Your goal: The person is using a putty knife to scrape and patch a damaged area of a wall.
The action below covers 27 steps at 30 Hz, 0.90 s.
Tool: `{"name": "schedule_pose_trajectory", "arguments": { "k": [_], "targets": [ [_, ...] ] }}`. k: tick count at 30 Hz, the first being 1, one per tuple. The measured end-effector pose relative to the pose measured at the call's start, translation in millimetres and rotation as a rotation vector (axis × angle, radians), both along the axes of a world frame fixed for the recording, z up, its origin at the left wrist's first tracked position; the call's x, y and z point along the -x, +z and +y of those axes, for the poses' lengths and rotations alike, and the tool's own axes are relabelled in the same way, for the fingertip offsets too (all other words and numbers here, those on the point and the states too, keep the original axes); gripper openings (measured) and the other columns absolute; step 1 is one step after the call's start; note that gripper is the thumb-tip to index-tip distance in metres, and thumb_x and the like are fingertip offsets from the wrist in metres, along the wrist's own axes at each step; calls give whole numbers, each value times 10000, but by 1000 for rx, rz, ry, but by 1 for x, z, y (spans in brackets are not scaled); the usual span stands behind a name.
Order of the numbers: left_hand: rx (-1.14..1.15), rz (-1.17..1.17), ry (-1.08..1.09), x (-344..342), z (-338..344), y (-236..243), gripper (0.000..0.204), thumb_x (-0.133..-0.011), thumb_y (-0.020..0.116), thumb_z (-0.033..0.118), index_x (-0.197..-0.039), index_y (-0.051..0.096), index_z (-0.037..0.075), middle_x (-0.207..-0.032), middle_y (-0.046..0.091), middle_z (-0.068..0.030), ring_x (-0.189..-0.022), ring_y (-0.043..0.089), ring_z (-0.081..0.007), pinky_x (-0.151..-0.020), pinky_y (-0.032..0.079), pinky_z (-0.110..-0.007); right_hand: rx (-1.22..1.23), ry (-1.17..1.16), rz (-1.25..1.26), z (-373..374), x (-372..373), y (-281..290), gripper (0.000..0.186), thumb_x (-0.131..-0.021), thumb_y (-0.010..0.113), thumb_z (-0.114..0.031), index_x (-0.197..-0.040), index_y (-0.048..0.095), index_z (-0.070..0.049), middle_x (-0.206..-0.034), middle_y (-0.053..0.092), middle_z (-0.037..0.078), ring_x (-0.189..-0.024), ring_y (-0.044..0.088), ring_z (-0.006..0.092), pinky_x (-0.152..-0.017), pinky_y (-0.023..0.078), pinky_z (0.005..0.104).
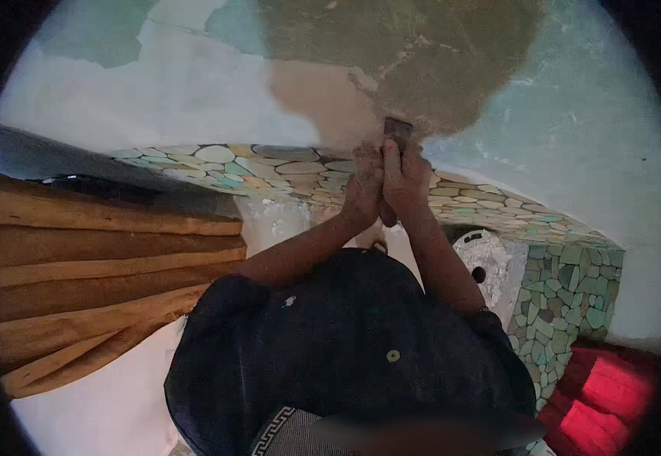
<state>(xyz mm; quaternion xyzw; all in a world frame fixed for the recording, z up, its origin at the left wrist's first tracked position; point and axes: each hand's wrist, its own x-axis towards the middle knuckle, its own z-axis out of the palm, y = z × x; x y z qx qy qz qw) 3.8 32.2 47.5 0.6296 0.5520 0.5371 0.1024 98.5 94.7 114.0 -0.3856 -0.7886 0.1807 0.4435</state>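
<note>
Both my hands are closed together around a scraper (399, 128), whose dark flat blade sticks out past my fingers. My left hand (362, 190) wraps the handle from the left. From the right, my right hand (406, 176) grips it, one finger stretched along toward the blade. The handle's end shows below my palms. The blade is against the wall (452, 68), at the lower edge of a large brown, damp-looking patch. Around that patch, pale green and whitish areas meet with ragged edges. Whether the blade's tip presses in cannot be made out.
A stone-patterned band (285, 167) runs along the wall's lower part. Brown pleated fabric (102, 243) hangs at the left. A white-smeared round object (490, 262) with a dark hole is right of my forearm; bright red fabric (604, 387) is at the lower right.
</note>
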Motion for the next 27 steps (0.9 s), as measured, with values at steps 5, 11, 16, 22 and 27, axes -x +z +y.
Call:
{"name": "schedule_pose_trajectory", "arguments": {
  "k": [5,11,16,22,27],
  "targets": [
    [190,-467,-169,-12,-10,-8,389,-847,505,157,-1206,505,9,-1045,591,-232,-847,589,-378,-650,451,-462,318,-33,150,-14,-7,-23,246,-933,479,-205,-891,578,17,-730,593,202,-622,576,280,-561,424,366],
    [74,66,-142,14,4,18,291,-946,447,245,-1070,556,5,-825,619,-184,-708,612,-291,-577,449,-404,248,77,65,-2,6,17,239,-933,470,-189,-882,556,28,-700,561,207,-603,541,368,-544,406,433],
    [214,-414,-221,0,-8,7,256,-945,465,241,-976,591,20,-775,613,-127,-693,595,-217,-557,441,-367,263,12,256,-10,3,-14,267,-940,461,-216,-872,578,14,-727,587,183,-647,559,307,-583,421,391],
    [358,-557,-313,5,-15,7,280,-939,497,271,-972,589,8,-773,611,-76,-715,576,-161,-578,450,-336,479,98,284,-14,-6,-17,281,-952,444,-228,-902,579,13,-752,594,162,-655,552,238,-602,422,364],
    [500,-862,-474,-8,-9,2,328,-941,500,301,-1071,551,4,-910,610,-78,-803,579,-177,-663,479,-344,591,156,586,-11,-20,-38,315,-955,447,-252,-860,579,18,-706,584,161,-620,539,227,-578,410,364]
  ]
}}
